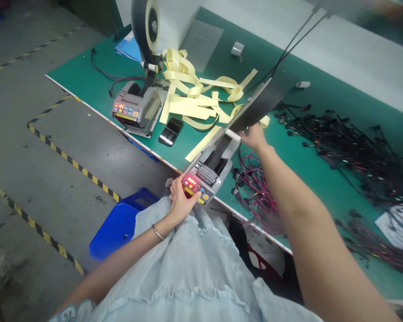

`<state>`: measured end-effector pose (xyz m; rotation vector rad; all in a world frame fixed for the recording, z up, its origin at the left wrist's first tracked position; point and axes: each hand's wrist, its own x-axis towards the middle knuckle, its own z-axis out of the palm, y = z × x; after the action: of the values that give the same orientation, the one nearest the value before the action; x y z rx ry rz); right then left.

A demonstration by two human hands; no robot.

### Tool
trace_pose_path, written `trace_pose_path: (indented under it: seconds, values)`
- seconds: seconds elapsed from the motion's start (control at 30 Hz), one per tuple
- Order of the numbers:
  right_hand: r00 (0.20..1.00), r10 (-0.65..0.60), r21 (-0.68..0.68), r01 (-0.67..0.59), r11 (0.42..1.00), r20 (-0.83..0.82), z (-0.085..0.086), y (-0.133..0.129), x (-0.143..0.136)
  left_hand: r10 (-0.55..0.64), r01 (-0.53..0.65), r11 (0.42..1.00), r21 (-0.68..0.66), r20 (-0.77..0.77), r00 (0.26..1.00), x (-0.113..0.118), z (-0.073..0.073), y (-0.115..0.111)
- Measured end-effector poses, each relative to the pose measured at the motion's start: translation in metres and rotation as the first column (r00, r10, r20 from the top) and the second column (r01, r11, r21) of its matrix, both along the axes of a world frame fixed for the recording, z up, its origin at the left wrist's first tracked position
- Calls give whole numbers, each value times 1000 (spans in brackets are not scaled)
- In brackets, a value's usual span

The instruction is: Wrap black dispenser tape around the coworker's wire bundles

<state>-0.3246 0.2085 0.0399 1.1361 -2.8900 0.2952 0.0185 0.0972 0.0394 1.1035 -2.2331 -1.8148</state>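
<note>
A grey automatic tape dispenser [218, 163] with a red lit display and coloured buttons stands at the table's front edge. My left hand [184, 197] grips its front end, the thumb over the button panel and the fingers round the left side. At its rear, beside the white roller and below the large dark tape reel [255, 105], my right hand [254, 136] is closed against the dispenser; its fingertips are partly hidden. Dark tape runs from the reel into the machine. Just left of it lies a strip of pale yellow backing paper [203, 144].
A second tape dispenser [137, 109] stands to the left, with a black phone [171, 131] nearby. Tangled yellow strips [191, 107] lie behind. Bundled wires [255, 185] and black cable harnesses [352, 147] cover the right side. A blue stool [117, 228] stands below the table edge.
</note>
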Motion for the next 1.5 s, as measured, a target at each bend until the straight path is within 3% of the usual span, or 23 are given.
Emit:
trace_pose_path:
  seconds: [0.17, 0.3, 0.4, 0.47, 0.53, 0.6, 0.7, 0.87, 1.17, 1.5]
  values:
    - [1000, -4, -4, 4, 1000, 20, 0, 0, 0, 7, -7, 1000, 14, -6, 1000, -1, -3, -2]
    - [999, -1, 15, 0, 1000, 46, 3, -1, 2, -10, 27, 988, 152, -114, 993, 22, -23, -12]
    - [998, -11, 15, 10, 1000, 67, 4, -2, 3, 147, -146, 933, 330, 22, 989, 50, -38, -19]
    - [997, -26, 17, 25, 1000, 75, 4, -2, 3, 204, -241, 896, 372, 137, 969, 60, -40, -22]
    - [997, -32, 16, 31, 999, 75, 4, -2, 3, 174, -211, 934, 288, 148, 973, 58, -33, -22]
    - [997, -28, 12, 27, 1000, 72, 3, -2, 3, 69, -78, 993, 89, 96, 993, 45, -20, -20]
    - [998, -16, -3, 17, 1000, 64, 2, -2, 3, -90, 96, 988, -125, 51, 995, 18, -1, -17]
    - [999, -3, -26, 5, 1000, 45, 2, -3, 3, -77, 82, 994, -69, 72, 994, -2, 3, -8]
    - [999, -12, -41, 14, 999, 47, 1, -1, 2, 22, -23, 1000, 13, 76, 997, -3, 8, 2]
    - [999, 8, -39, -7, 999, 34, -3, 3, -1, 44, -44, 999, -17, -20, 999, 1, -3, 7]
